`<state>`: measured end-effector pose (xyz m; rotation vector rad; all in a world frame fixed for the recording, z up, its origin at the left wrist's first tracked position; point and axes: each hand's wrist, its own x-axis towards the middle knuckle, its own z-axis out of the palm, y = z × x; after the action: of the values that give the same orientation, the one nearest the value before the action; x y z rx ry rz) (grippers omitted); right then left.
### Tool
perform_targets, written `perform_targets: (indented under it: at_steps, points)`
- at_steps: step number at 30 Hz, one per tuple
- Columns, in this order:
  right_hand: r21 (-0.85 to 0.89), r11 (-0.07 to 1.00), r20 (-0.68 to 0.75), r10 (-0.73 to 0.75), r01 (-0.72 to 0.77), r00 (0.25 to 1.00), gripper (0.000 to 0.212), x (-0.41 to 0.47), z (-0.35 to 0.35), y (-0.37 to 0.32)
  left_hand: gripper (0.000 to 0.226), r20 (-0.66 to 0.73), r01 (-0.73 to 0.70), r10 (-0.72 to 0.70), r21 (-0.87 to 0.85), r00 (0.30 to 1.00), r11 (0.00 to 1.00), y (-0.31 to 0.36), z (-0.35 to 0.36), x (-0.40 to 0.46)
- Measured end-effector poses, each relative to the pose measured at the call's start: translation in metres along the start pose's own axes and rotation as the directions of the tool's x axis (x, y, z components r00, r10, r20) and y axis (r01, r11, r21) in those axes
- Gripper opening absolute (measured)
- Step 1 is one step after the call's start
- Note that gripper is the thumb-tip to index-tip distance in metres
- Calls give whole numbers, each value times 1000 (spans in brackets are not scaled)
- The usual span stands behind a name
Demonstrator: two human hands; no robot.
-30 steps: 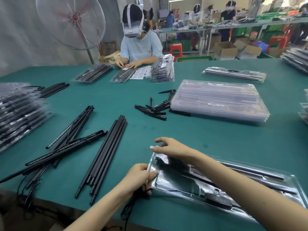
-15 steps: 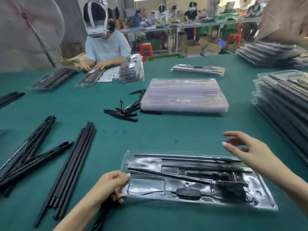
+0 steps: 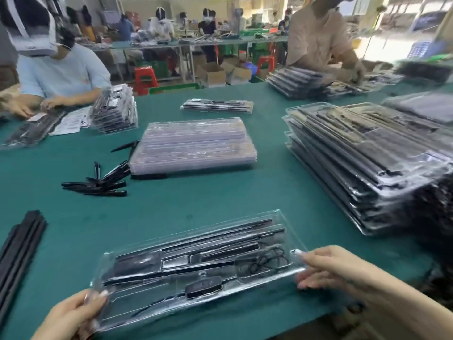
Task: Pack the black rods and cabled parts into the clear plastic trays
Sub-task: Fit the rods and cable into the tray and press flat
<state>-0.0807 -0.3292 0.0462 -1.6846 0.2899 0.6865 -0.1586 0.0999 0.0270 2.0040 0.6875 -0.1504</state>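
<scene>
My left hand (image 3: 73,315) and right hand (image 3: 328,268) pinch the ends of the filled clear tray (image 3: 196,263); next, I judge, onto the packed stack (image 3: 367,163).

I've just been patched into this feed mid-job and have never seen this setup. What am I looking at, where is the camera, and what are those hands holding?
There is no machine here: a person works with two bare hands, and the one picture comes from a camera on their head, looking forward and down. The left hand grips the near left corner of a filled clear tray, and the fingers of the right hand hold its right end. Black rods and a coiled cable sit in its compartments. On the green table lie a stack of empty clear trays, a tall stack of packed trays to the right, loose short black parts and long black rods at the left. Other workers sit across the table.
</scene>
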Motion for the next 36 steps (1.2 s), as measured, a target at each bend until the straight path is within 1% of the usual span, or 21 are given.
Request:
perform_targets:
  at_steps: [1, 2, 3, 4, 6, 8, 9, 10, 13, 15, 18, 21, 23, 26, 28, 31, 33, 34, 36]
  points:
    - [97, 995, 24, 21, -23, 1000, 53, 2, 2, -1, 20, 6, 9, -9, 0, 1000, 1000, 2, 1, -1]
    - [149, 988, 35, 24, -29, 999, 55, 4, 3, -3, 22, 10, 13, -13, -6, 1000, 1000, 4, 1, -1]
    - [149, 989, 35, 18, -23, 999, 56, 7, 4, -5, 25, 10, 10, -10, -20, 1000, 1000, 5, 2, -2]
    - [110, 994, 19, 9, -11, 1000, 54, 9, 6, -7, 28, 6, 11, -10, -41, 1000, 999, 7, 1, -3]
    - [-26, 999, -21, -22, 21, 1000, 47, 14, 9, -10, 32, 8, 23, -22, -78, 1000, 997, 8, 1, -5]
    - [-128, 990, -54, -64, 57, 996, 38, 20, 10, -11, 29, 25, 45, -43, -118, 999, 992, 10, 3, -8]
    - [-151, 986, -68, -83, 72, 994, 35, 23, 11, -10, 28, 34, 52, -47, -140, 998, 989, 10, 3, -9]
    - [-153, 985, -76, -92, 80, 993, 33, 25, 12, -10, 27, 41, 53, -47, -155, 998, 986, 11, 3, -10]
    - [-71, 995, -80, -77, 71, 994, 28, 30, 15, -10, 28, 46, 47, -39, -189, 998, 981, 11, 4, -11]
    - [-48, 996, -90, -80, 76, 993, 27, 33, 17, -9, 28, 47, 42, -34, -190, 998, 981, 9, 3, -11]
    - [-112, 986, -123, -140, 126, 982, 25, 38, 20, -6, 24, 47, 32, -24, -170, 999, 985, 8, 4, -10]
    - [-164, 973, -157, -189, 164, 969, 26, 40, 22, -2, 24, 9, 6, -5, -143, 1000, 990, 7, 5, -9]
    - [-156, 968, -182, -222, 195, 958, 27, 41, 23, 2, 26, 5, 1, 0, -139, 1000, 990, 5, 6, -8]
    - [-109, 962, -189, -268, 251, 945, 26, 42, 21, 8, 34, 18, -2, 4, -141, 1000, 990, 3, 5, -8]
    - [-66, 968, -134, -248, 242, 959, 25, 40, 17, 4, 36, 33, 15, -9, -177, 999, 984, 4, 3, -7]
    - [-2, 994, -42, -110, 110, 993, 33, 40, 9, -2, 32, 80, 34, -18, -205, 997, 978, 3, -2, -6]
    - [6, 999, -18, -50, 50, 999, 34, 41, 6, -4, 25, 116, 39, -16, -200, 993, 979, 1, -7, -6]
    - [10, 999, -12, -34, 34, 999, 32, 42, 6, -5, 21, 139, 52, -23, -210, 990, 976, 1, -9, -7]
    - [34, 999, -11, -26, 27, 1000, 28, 41, 8, -6, 14, 182, 32, 3, -189, 983, 981, 1, -13, -8]
